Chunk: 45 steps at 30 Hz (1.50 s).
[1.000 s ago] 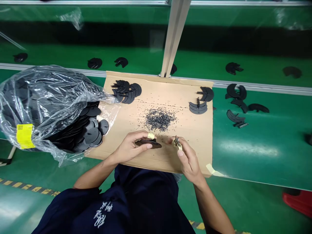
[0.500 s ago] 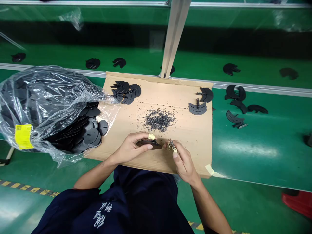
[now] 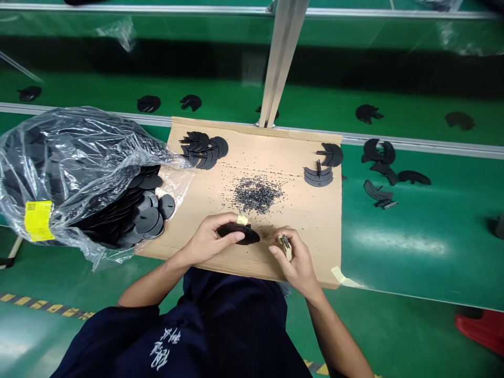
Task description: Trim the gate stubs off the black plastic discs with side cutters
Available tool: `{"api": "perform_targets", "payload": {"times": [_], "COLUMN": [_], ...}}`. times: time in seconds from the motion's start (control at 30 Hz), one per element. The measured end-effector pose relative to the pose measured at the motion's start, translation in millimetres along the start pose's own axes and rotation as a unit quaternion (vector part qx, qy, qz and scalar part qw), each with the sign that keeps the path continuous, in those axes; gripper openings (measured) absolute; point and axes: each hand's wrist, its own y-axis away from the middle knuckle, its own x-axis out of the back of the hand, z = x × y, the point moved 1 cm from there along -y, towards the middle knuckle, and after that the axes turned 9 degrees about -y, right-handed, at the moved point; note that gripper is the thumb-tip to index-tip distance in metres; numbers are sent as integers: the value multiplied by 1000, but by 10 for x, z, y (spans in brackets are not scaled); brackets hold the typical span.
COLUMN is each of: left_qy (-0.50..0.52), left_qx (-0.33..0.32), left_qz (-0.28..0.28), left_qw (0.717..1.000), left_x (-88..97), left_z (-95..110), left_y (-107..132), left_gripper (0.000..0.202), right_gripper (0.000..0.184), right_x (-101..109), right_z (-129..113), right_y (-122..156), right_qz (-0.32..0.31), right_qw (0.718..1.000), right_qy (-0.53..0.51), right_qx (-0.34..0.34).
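My left hand grips a round black plastic disc by its left side, thumb on the near face, and pale tape is wrapped round one finger. The disc is tilted above the cardboard sheet. Just right of it, my right hand is closed round a pair of small nippers with pale handles; their jaws are partly hidden by the fingers. The nippers are apart from the disc. A pile of tiny black plastic bits lies on the cardboard beyond both hands.
On the left, a clear plastic bag spills black discs. Curved black parts lie at the cardboard's back left and right. More black parts rest on the green table. A metal post stands behind.
The disc has turned so that more of its flat face shows. My right hand has shifted slightly right, away from the disc, and the nippers have turned in it.
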Motion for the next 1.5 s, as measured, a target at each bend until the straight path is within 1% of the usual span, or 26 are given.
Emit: {"api": "perform_targets", "payload": {"times": [0.17,0.27,0.37,0.53,0.63,0.7,0.8,0.87,0.93,1.0,1.07,1.2,1.37,1.5], "left_qy": [-8,1,17,20,31,38,35,29,17,2,-9,-18,-26,-22], "left_qx": [1,-14,-28,2,8,6,-20,-44,-55,-64,-88,-142,-156,-160], "left_qz": [-10,-3,6,25,40,39,32,36,42,49,55,61,53,47], "left_qw": [1000,1000,999,999,999,999,999,998,997,997,995,988,986,986], "left_x": [3,-2,-1,4,4,9,37,64,88,103,107,109,126,133], "left_z": [-7,-38,-60,-30,-10,-13,-23,-22,-15,-5,4,6,-3,-8], "left_y": [3,-1,-13,-57,-70,-69,-62,-59,-58,-59,-62,-72,-76,-73], "left_gripper": [24,24,25,37,38,36,31,29,30,32,29,22,23,22], "right_gripper": [14,13,12,12,13,14,18,20,18,14,12,16,17,15], "right_x": [-19,-20,-19,-47,-75,-83,-63,-38,-17,-3,3,5,8,-3], "right_z": [37,14,-85,-291,-334,-334,-325,-326,-329,-330,-328,-328,-344,-351], "right_y": [-3,-17,-63,-205,-297,-351,-417,-446,-463,-475,-487,-519,-553,-561], "right_qz": [-27,-33,-49,-91,-102,-100,-102,-123,-152,-167,-163,-157,-157,-142], "right_qw": [999,998,996,989,984,981,976,970,963,960,957,945,932,917], "right_qy": [37,54,61,80,89,98,135,169,189,194,204,242,281,319], "right_qx": [7,17,43,87,119,133,135,124,115,117,126,154,166,193]}}
